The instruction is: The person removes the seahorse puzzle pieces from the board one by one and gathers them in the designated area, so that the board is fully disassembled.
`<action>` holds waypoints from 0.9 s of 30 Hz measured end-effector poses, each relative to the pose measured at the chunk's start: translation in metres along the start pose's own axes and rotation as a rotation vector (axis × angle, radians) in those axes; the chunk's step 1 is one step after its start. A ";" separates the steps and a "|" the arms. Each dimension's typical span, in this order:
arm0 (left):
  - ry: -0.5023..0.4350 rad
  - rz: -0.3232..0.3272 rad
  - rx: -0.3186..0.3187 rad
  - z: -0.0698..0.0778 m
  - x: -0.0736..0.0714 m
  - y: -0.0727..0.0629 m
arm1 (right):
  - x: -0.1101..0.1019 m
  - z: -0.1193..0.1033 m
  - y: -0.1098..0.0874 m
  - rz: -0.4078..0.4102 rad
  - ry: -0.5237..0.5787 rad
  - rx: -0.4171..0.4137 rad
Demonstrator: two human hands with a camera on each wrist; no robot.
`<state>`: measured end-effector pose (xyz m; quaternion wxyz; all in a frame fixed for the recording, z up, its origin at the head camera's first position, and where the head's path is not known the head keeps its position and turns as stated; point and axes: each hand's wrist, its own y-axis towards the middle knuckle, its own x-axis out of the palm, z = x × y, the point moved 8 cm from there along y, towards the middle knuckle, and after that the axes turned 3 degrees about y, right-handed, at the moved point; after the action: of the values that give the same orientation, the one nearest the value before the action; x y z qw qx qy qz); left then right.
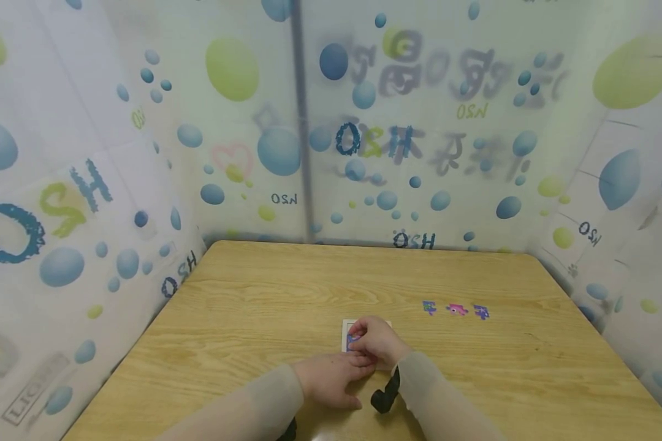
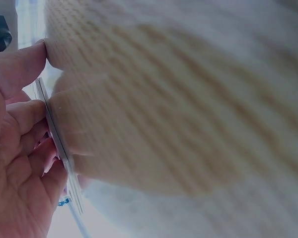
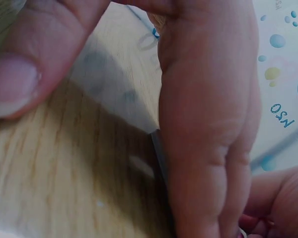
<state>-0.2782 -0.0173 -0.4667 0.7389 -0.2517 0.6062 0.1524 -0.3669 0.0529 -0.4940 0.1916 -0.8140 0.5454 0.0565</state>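
Note:
In the head view, a small white puzzle board (image 1: 344,331) lies on the table, mostly hidden by the hands. My right hand (image 1: 383,340) is over it, thumb and bent fingers pinching a small purple puzzle piece (image 1: 353,339), largely covered. My left hand (image 1: 333,376) rests palm down at the board's near left, fingers fairly straight and touching its lower edge, thumb apart. The left wrist view shows bent fingers against the thin board's edge (image 2: 59,139). In the right wrist view, straight fingers lie along the board's edge (image 3: 160,153).
To the right of the board lie three loose puzzle pieces in a row: a purple-green one (image 1: 429,307), a pink one (image 1: 456,309) and a purple one (image 1: 481,312). The wooden table (image 1: 265,288) is enclosed by patterned curtains (image 1: 243,159) on three sides.

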 end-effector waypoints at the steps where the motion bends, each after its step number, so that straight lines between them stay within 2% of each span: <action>1: -0.005 0.000 0.000 0.000 0.000 0.000 | 0.000 0.000 0.000 0.002 -0.004 0.001; 11: 0.010 0.003 0.002 -0.001 0.001 0.001 | 0.000 0.001 -0.002 -0.008 0.053 0.017; 20: -0.018 -0.013 -0.015 -0.002 0.003 0.001 | -0.001 -0.002 -0.003 -0.009 0.038 -0.024; 27: -0.031 -0.018 -0.030 -0.002 0.003 0.000 | -0.003 0.002 -0.001 -0.016 0.052 -0.011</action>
<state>-0.2789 -0.0183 -0.4698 0.7455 -0.2660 0.5902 0.1589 -0.3673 0.0569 -0.4947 0.1731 -0.8206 0.5434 0.0368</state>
